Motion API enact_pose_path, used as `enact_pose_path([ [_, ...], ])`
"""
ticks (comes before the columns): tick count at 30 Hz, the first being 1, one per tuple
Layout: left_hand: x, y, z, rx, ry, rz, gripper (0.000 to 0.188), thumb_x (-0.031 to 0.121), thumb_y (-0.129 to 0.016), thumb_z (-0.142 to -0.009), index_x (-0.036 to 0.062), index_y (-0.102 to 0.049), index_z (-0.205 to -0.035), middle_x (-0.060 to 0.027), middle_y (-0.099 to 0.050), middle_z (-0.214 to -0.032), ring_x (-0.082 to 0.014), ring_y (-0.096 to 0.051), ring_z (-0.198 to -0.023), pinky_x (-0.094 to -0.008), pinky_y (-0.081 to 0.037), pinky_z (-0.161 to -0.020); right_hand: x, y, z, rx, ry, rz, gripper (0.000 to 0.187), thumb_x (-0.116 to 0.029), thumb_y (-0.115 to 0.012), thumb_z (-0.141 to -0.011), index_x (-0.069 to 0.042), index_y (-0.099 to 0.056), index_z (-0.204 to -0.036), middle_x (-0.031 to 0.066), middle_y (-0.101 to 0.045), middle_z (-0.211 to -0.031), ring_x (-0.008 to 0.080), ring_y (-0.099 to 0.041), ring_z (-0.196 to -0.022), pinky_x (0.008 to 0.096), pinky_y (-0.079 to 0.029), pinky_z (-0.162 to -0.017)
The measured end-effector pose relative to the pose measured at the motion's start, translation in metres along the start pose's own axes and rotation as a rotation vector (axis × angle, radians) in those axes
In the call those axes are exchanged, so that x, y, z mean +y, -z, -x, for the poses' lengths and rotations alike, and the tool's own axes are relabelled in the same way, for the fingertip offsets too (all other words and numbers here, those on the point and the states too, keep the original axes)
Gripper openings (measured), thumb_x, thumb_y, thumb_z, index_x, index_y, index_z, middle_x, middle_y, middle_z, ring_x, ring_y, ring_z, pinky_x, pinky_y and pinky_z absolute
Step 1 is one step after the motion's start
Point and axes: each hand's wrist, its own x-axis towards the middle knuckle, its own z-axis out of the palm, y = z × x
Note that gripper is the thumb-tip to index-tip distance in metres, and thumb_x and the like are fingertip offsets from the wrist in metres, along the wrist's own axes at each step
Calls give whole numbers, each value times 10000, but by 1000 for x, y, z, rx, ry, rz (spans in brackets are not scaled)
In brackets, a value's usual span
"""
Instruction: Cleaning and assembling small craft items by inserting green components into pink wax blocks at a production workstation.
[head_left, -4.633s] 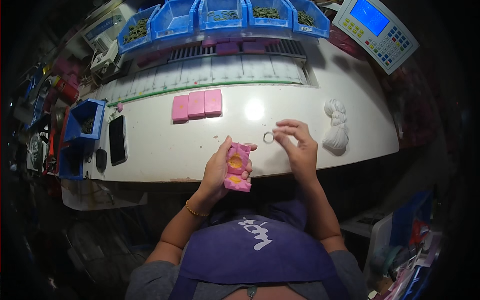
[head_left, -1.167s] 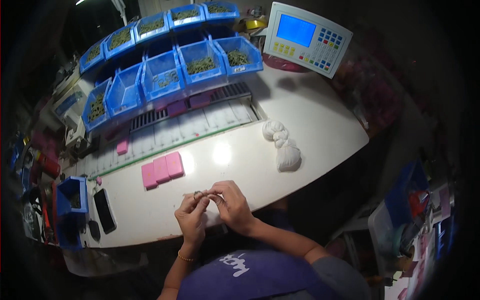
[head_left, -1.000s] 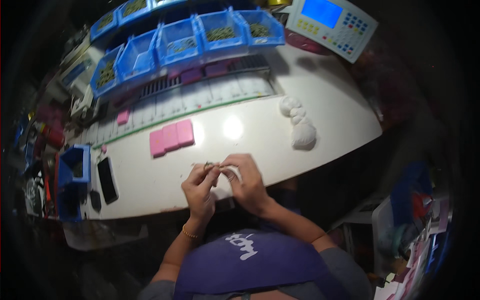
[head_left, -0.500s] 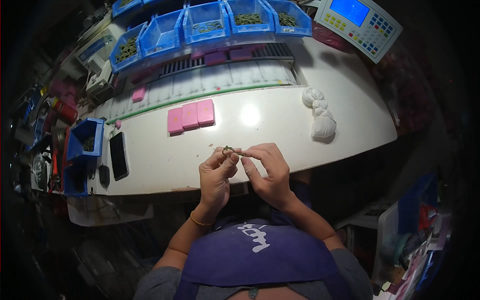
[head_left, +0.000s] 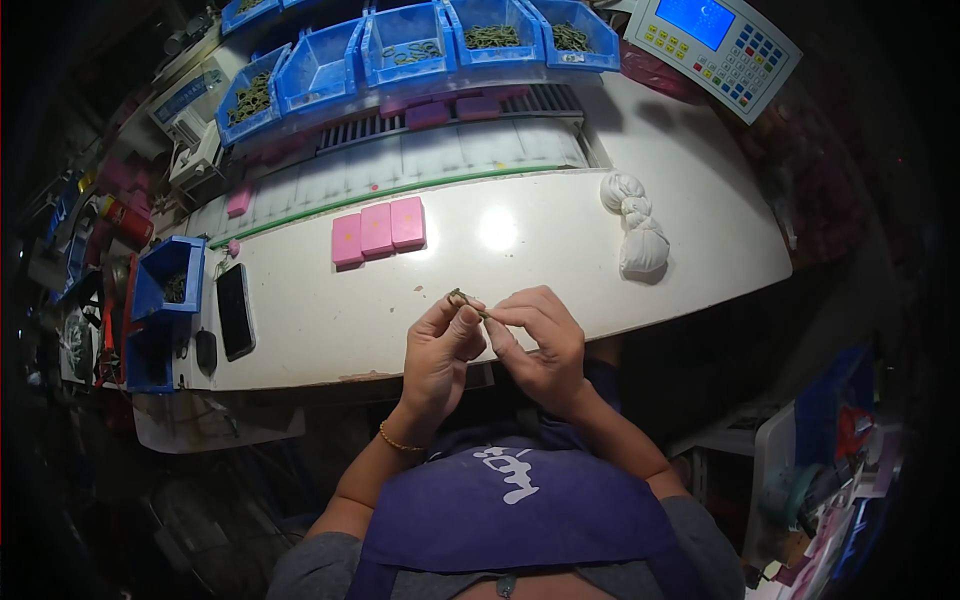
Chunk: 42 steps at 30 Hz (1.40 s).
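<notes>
Between my hands, just over the table's near edge, is a small olive-green looped piece [head_left: 459,296], thin like a bent ring or band; its exact kind is too small to tell. The thumb and fingers of my left hand [head_left: 440,345] pinch its looped part. My right hand [head_left: 543,345] has thumb and forefinger closed on its other end, by the left thumb tip. Fingers cover much of the piece. Beyond my hands, three pink blocks [head_left: 377,231] lie side by side on the white table [head_left: 520,270].
Blue bins [head_left: 405,70] at the back hold similar green pieces. A strip with a green edge [head_left: 400,190] carries a pink block [head_left: 239,201]. A white knotted cloth bundle [head_left: 643,245] lies right, below a keypad panel [head_left: 715,55]. Left are a phone [head_left: 236,312] and blue trays [head_left: 170,275].
The pink block on the far strip has slid left. My hands have shifted slightly right, and the green piece has tilted a little between my fingers.
</notes>
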Motion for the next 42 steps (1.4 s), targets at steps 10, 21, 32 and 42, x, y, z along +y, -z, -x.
enact_pose_path([
  [10,-2,0,2,26,-271,-208,90,83,-662,-926,2,-665,-964,-10,-582,-909,-46,-456,-652,-193,-360,-554,-7,4,4,-77,-225,-173,131,12,-679,-830,7,-703,-958,111,-693,-891,222,-643,-829,312,-510,-729],
  [21,-4,0,3,16,-324,-227,89,64,-654,-926,13,-671,-997,-21,-586,-925,-47,-468,-657,-190,-365,-544,-11,-2,4,-10,-178,-87,110,17,-669,-838,11,-687,-947,105,-676,-878,219,-630,-822,305,-499,-731],
  [32,-4,-6,6,79,-394,-302,98,109,-664,-926,11,-670,-925,-9,-548,-913,-52,-441,-629,-198,-352,-518,-14,-3,2,12,-117,-43,153,52,-680,-790,5,-682,-935,106,-679,-857,251,-630,-791,330,-503,-703],
  [42,-7,-1,12,18,-410,-265,95,49,-672,-910,14,-679,-998,-38,-583,-971,-53,-510,-656,-190,-401,-534,-10,1,-1,-10,-62,-27,149,46,-694,-754,-7,-661,-889,106,-666,-832,259,-625,-772,336,-505,-682],
])
